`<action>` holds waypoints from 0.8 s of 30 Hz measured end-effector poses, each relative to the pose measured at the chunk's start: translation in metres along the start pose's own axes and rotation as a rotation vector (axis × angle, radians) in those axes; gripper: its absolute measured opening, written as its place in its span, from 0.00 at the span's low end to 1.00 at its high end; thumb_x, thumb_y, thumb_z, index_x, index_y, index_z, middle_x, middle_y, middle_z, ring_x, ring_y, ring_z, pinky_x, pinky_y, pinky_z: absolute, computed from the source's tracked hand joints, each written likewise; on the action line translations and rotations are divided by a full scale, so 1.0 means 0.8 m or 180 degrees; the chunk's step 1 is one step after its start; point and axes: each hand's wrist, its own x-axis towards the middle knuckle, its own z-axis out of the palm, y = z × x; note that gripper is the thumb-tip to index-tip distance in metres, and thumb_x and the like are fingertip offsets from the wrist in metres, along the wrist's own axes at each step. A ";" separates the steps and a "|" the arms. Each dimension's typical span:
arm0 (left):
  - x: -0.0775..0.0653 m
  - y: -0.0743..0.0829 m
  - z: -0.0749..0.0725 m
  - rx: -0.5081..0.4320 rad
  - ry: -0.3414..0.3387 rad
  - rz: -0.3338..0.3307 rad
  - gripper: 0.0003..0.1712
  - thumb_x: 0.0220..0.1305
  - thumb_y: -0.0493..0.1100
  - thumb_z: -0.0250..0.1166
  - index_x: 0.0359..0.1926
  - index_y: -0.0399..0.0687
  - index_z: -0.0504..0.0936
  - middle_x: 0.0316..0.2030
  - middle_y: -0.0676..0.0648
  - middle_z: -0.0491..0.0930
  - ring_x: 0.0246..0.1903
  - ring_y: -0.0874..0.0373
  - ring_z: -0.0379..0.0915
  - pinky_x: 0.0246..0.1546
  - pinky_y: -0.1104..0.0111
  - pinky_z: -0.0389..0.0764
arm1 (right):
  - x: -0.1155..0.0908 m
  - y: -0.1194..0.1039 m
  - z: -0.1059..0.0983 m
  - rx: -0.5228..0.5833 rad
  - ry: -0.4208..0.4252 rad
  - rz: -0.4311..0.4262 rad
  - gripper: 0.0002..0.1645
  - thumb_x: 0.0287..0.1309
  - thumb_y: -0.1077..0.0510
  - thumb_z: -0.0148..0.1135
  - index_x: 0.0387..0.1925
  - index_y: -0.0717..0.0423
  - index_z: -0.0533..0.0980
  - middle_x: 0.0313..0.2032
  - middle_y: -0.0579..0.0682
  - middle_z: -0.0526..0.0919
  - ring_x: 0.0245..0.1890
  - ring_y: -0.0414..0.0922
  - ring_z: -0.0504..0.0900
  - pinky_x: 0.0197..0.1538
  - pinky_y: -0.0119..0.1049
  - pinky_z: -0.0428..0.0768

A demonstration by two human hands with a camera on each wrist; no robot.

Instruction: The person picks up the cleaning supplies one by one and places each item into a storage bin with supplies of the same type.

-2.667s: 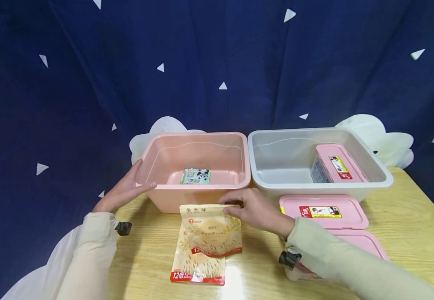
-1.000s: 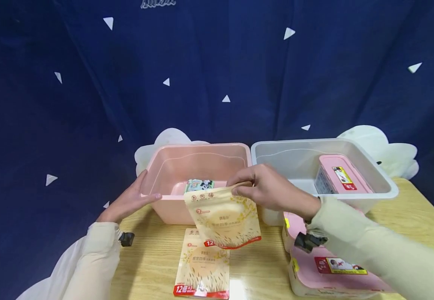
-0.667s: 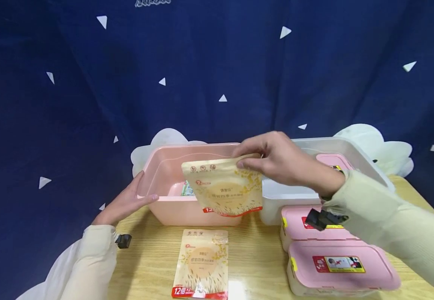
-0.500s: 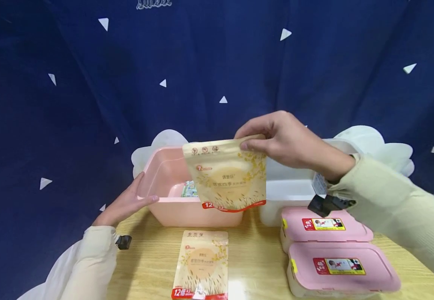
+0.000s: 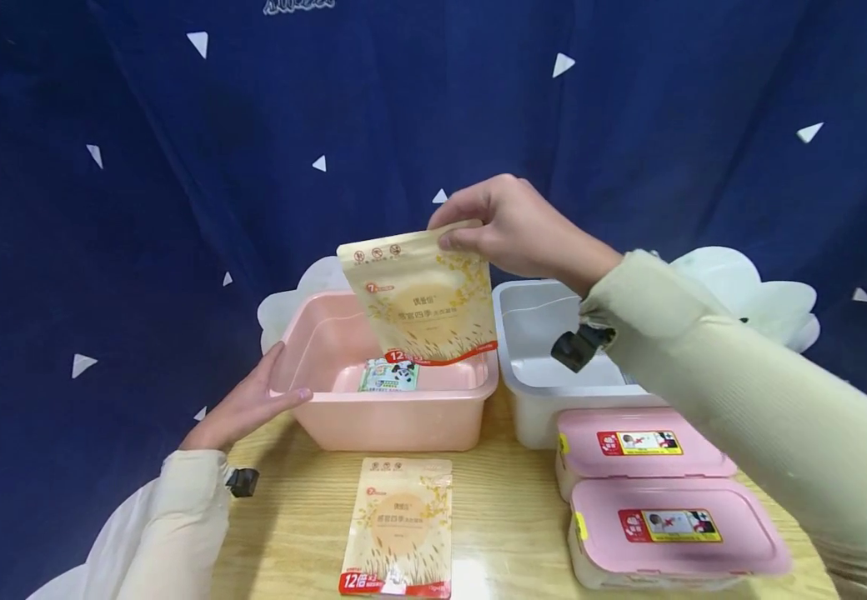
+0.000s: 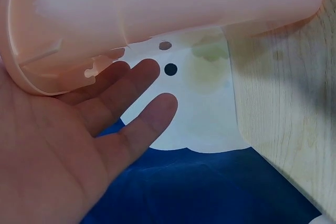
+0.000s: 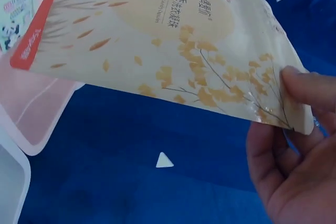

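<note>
I see the bag up over the pink tub, its top edge pinched near the corner by the right hand, a good spot since it looks light, bendy and slippery, while the left hand, fingers loose, touches the tub.

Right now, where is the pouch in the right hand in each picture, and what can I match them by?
Head: the held pouch is near the middle, pinched by the right hand.
Left wrist: not in it.
Right wrist: it spans the upper part, slanting down toward the right.
Shared landmark: the pink tub, slightly left of centre in head, across the top in left wrist, at the left edge in right wrist.
</note>
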 end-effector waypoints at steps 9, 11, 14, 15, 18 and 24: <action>0.002 0.001 0.000 0.0047 -0.0109 -0.0029 0.62 0.63 0.58 0.65 0.79 0.44 0.32 0.78 0.31 0.40 0.76 0.32 0.41 0.72 0.36 0.49 | 0.018 0.034 0.036 0.0174 -0.0191 0.0260 0.10 0.61 0.62 0.66 0.43 0.53 0.86 0.40 0.51 0.90 0.38 0.43 0.83 0.42 0.34 0.81; -0.001 0.000 -0.003 0.0060 -0.0089 -0.0061 0.62 0.63 0.58 0.65 0.79 0.45 0.32 0.78 0.31 0.39 0.76 0.32 0.40 0.72 0.35 0.49 | 0.022 0.041 0.050 0.0219 -0.0243 0.0246 0.10 0.61 0.62 0.66 0.43 0.53 0.86 0.40 0.50 0.90 0.38 0.43 0.83 0.42 0.33 0.80; -0.004 -0.001 -0.007 0.0053 -0.0071 -0.0070 0.61 0.63 0.57 0.65 0.79 0.46 0.32 0.78 0.31 0.40 0.76 0.32 0.42 0.71 0.35 0.50 | 0.028 0.049 0.069 0.0247 -0.0335 0.0240 0.09 0.60 0.62 0.66 0.41 0.52 0.87 0.39 0.49 0.90 0.39 0.42 0.82 0.42 0.33 0.80; -0.004 0.000 -0.007 0.0037 -0.0072 -0.0062 0.61 0.63 0.57 0.65 0.79 0.46 0.32 0.77 0.31 0.41 0.75 0.32 0.43 0.71 0.35 0.51 | 0.029 0.050 0.075 0.0256 -0.0376 0.0267 0.08 0.61 0.62 0.66 0.41 0.52 0.87 0.39 0.48 0.90 0.39 0.42 0.82 0.43 0.33 0.80; -0.003 0.000 -0.008 0.0001 -0.0068 -0.0035 0.61 0.63 0.57 0.65 0.79 0.47 0.32 0.78 0.31 0.41 0.75 0.33 0.44 0.71 0.36 0.51 | 0.035 0.055 0.088 0.0151 -0.0476 0.0274 0.08 0.62 0.62 0.65 0.40 0.51 0.87 0.39 0.48 0.89 0.41 0.43 0.81 0.45 0.35 0.80; 0.000 -0.001 -0.007 0.0020 -0.0076 -0.0049 0.61 0.63 0.57 0.64 0.79 0.45 0.31 0.78 0.31 0.40 0.76 0.33 0.42 0.72 0.36 0.50 | 0.049 0.065 0.108 -0.0095 -0.0618 0.0344 0.08 0.61 0.62 0.65 0.40 0.51 0.87 0.40 0.48 0.89 0.42 0.44 0.81 0.48 0.36 0.79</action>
